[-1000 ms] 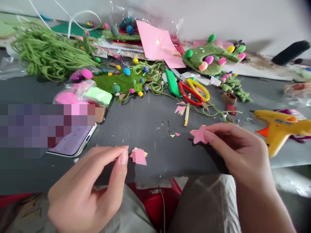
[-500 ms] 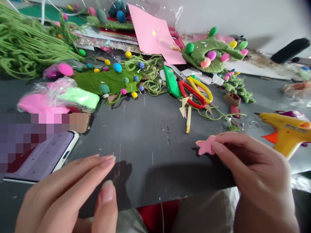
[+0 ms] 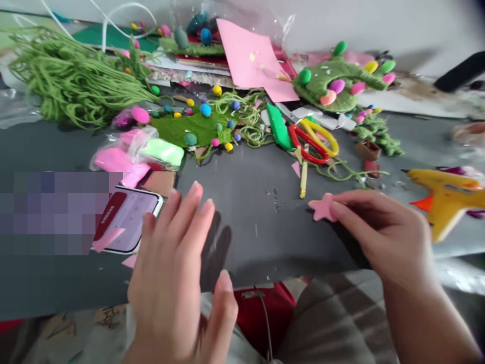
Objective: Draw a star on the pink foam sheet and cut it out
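Note:
A small pink star cutout [image 3: 323, 208] is pinched between the thumb and index finger of my right hand [image 3: 382, 227], just over the dark tabletop [image 3: 246, 222]. My left hand [image 3: 178, 263] is held palm down above the table's front edge, fingers stretched out and thumb apart, with nothing in it. Beside its fingertips lies a phone [image 3: 131, 217], partly hidden by a blurred patch. A pink paper scrap [image 3: 109, 239] rests across the phone, and another sits by the left hand. Beyond the star lies a short pencil [image 3: 303, 179].
Red-and-yellow-handled scissors [image 3: 308, 144] and a green cutter [image 3: 278, 126] lie mid-table. On the right is a yellow glue gun [image 3: 441, 194]. Green yarn [image 3: 83, 81], bagged clay [image 3: 121, 154], pink paper [image 3: 250, 60] and green pieces with coloured balls [image 3: 341, 83] line the back.
My left hand has moved right and up, its fingers straightening. Triangular scraps near the scissors look rearranged, and pink scraps now show by the phone. The right hand still pinches the star.

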{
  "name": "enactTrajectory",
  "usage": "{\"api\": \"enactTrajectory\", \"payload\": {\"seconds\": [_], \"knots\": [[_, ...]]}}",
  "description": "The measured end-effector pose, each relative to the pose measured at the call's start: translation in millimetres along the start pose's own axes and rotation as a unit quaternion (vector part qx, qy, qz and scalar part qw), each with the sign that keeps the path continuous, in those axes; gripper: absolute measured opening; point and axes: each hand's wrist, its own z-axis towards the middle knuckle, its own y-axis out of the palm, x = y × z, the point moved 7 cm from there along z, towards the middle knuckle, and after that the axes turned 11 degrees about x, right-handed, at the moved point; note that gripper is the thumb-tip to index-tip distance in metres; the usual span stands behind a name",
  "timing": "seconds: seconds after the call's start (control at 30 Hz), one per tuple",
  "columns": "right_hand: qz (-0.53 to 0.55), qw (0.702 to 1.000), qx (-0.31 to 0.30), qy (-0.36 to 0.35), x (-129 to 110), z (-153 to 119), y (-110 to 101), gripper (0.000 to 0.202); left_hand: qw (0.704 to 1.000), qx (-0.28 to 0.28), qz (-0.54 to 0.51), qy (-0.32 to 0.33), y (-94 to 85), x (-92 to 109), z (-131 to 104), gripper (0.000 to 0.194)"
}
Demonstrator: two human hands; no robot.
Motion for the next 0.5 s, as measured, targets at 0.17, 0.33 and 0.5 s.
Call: {"api": "enactTrajectory", "payload": {"seconds": [0.17,0.33,0.5], "knots": [[0.035,0.998,-0.055,-0.016,-5,3,6,0.014,0.992,-0.063,0.012,0.105,12.5,5,-3,0.079],[0.092,0.993,-0.076,-0.016,-6,8,7,0.015,0.990,-0.067,0.021,0.124,18.4,4,-2,0.073],[0.118,0.986,-0.120,-0.019,-6,9,9,0.019,0.985,-0.085,0.062,0.137,23.8,8,-1,0.066]]}}
